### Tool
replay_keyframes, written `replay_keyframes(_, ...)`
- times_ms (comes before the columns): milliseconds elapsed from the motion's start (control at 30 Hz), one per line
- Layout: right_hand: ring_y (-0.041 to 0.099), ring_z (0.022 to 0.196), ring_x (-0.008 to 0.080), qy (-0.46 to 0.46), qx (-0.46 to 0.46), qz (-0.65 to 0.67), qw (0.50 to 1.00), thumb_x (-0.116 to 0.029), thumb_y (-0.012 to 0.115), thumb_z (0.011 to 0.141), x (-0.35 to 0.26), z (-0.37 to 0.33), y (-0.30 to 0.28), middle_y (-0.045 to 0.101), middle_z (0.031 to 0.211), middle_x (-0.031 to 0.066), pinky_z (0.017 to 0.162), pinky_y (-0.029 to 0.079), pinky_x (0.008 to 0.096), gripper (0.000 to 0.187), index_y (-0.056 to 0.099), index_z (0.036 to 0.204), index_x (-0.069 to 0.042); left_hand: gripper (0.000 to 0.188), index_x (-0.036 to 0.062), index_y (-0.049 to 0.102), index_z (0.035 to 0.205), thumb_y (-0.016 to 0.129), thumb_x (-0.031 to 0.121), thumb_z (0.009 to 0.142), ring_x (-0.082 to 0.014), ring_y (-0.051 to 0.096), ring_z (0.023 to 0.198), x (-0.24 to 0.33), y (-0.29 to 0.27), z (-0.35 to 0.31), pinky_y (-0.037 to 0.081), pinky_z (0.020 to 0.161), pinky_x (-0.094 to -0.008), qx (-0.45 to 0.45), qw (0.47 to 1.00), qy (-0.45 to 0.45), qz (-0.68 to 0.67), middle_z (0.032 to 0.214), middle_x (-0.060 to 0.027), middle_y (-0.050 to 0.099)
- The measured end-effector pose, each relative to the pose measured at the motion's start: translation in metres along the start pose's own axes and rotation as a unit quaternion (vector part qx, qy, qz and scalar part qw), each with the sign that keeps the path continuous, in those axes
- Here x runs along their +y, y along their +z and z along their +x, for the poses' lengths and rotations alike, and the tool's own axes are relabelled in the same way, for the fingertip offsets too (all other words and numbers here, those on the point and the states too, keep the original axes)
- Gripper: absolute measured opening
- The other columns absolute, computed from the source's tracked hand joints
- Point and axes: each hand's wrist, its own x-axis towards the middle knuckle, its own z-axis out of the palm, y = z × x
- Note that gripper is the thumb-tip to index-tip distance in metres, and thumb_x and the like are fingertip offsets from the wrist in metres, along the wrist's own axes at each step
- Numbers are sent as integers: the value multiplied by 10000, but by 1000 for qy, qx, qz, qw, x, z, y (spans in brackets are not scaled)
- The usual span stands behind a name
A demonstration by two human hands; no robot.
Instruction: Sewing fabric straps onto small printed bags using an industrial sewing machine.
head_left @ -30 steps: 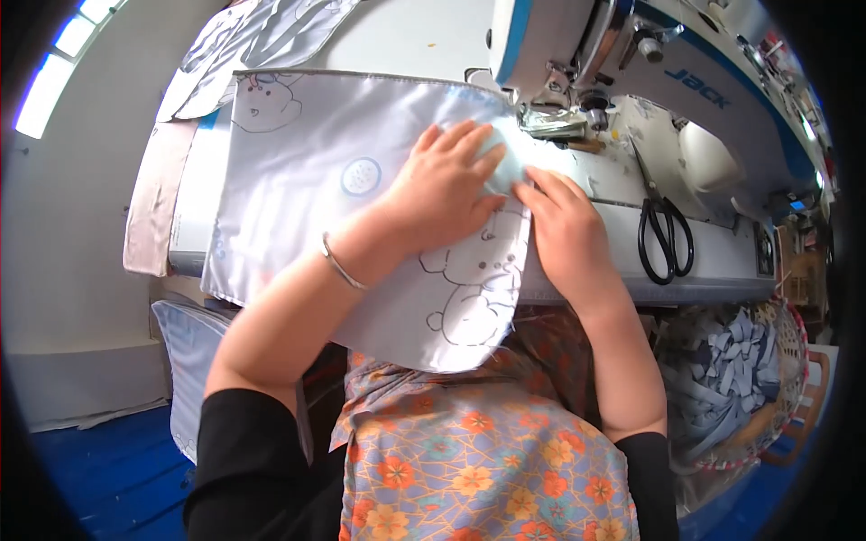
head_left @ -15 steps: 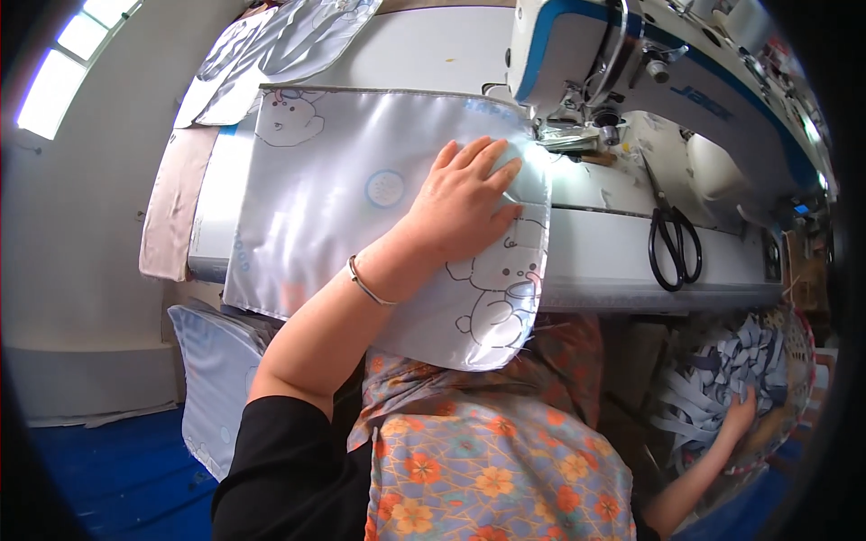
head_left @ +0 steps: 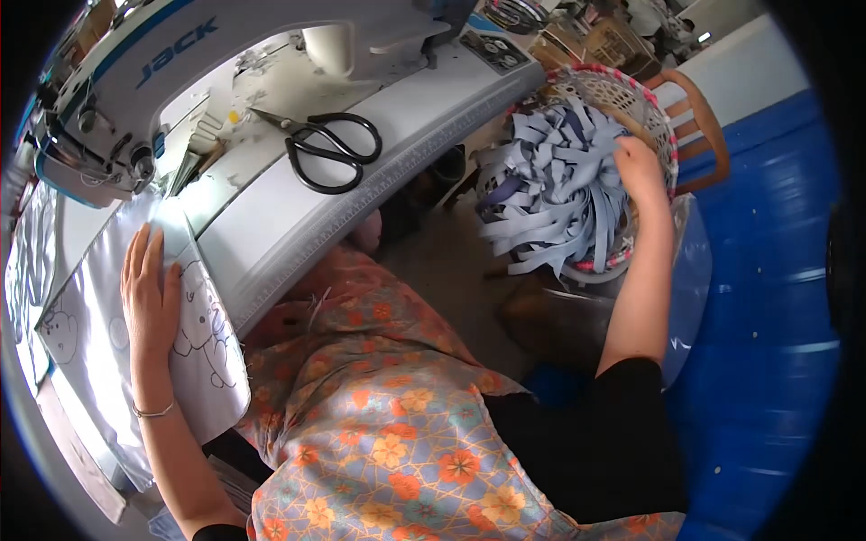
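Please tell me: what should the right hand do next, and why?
Perhaps the right hand should lift one of the grey strips: it is at the basket that holds them, while the left hand lies flat on the printed cloth beside the sewing machine. Its grip is unclear.

Ahead of you: black-handled scissors (head_left: 311,133) lying on the white worktop (head_left: 262,206), a ruler strip (head_left: 365,207) along its near edge | Beyond its end: cardboard boxes (head_left: 621,45) | To your right: wooden chair (head_left: 707,113), clear plastic (head_left: 689,279), shiny blue floor covering (head_left: 767,270) | On you: apron (head_left: 397,442) with orange and yellow flowers, black sleeves (head_left: 622,433)
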Motion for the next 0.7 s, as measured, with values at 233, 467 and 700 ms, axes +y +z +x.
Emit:
replay_keyframes(233,495,565,86,122,152,508,839,-160,471,1023,-15,73,-50,652,797,31,501,385,241,262,700,1012,-32,491,31,529,1466,565,126,986,-362,423,1448,0,4,3,314,1205,-449,-11,1000,18,17,1546,-186,476)
replay_keyframes(467,678,970,168,-96,263,527,802,-92,559,1007,-66,80,-100,711,1058,87,864,538,305,193,687,1104,14,479,29,554,1444,568,173,987,-351,431,1445,-5,7,2,311,1201,-452,-1,1000,22,2,1536,-182,491)
replay_keyframes(700,691,956,179,-66,-207,178,960,19,622,832,-138,-42,-11,727,1081,74,851,537,320,355,707,1164,-75,475,35,555,1442,574,153,983,-352,453,1429,-7,5,-3,324,1194,-450,2,1000,8,14,1530,-173,501)
